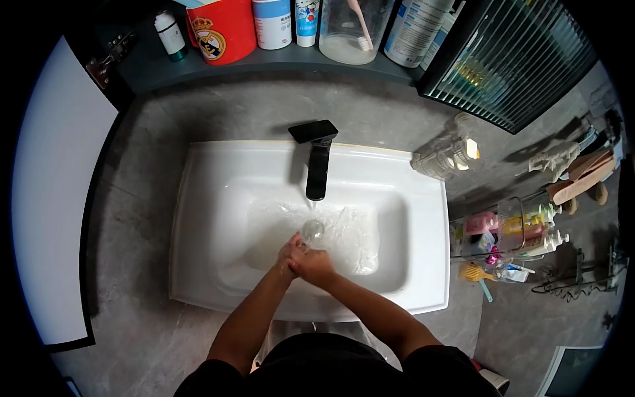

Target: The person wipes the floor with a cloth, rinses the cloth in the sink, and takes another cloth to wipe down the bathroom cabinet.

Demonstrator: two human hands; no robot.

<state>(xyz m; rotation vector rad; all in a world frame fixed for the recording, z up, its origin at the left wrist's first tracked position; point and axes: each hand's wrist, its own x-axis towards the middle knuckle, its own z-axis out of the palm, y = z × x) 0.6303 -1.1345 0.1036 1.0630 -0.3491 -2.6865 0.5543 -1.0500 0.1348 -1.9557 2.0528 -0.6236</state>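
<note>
Grey tiles surround the white sink where left hand and right hand huddle at a clear cup beneath the running black tap, fingers too hidden to tell their grip, and wet skin could let it slip and crack!

left hand partly hidden by right hand; clear thing indistinct; blue tube cropped above
</note>
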